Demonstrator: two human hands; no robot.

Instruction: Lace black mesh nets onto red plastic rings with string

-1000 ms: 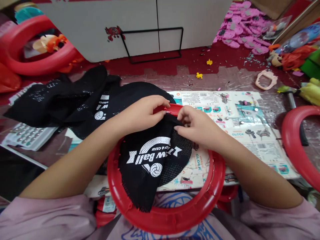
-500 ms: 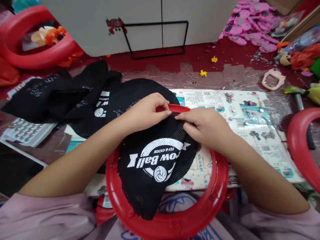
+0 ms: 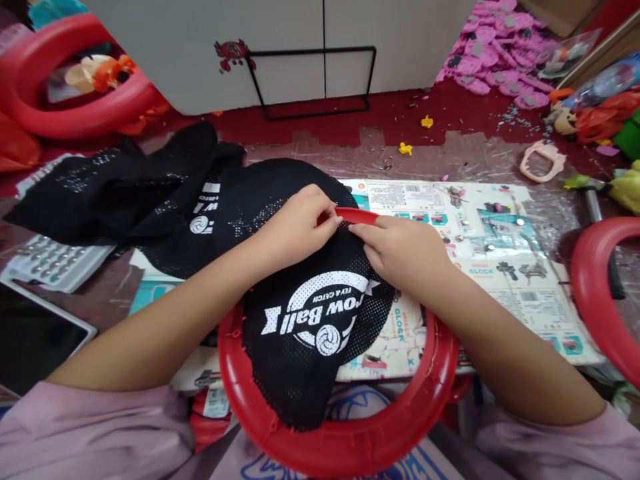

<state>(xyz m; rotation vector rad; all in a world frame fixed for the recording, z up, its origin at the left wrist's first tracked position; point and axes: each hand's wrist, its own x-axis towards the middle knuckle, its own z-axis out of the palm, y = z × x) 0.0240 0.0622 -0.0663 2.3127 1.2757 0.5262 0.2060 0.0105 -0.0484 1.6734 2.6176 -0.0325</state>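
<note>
A red plastic ring [image 3: 240, 393] leans against my lap and the bench edge. Across its left half lies a black mesh cloth [image 3: 295, 373] with a white "...row Ball" print and a ball logo. My left hand [image 3: 303, 223] pinches the cloth's edge at the ring's far rim, thumb against fingertips. Just right of it, my right hand [image 3: 407, 250] grips the same edge, its index finger pointing toward the left thumb. The fingertips of both hands nearly meet. Part of the far rim is hidden behind the hands and cloth.
More black mesh cloths [image 3: 150, 187] lie heaped at left, near a tray of small metal parts [image 3: 60, 263] and a tablet [image 3: 40, 333]. Other red rings [image 3: 600, 287] flank the bench. Printed cardboard [image 3: 510, 253] covers the middle. Pink pieces [image 3: 485, 53] are piled behind.
The ring and the cloth's hanging lower end have shifted slightly to the right. Both hands stay at the far rim, with only small finger movements.
</note>
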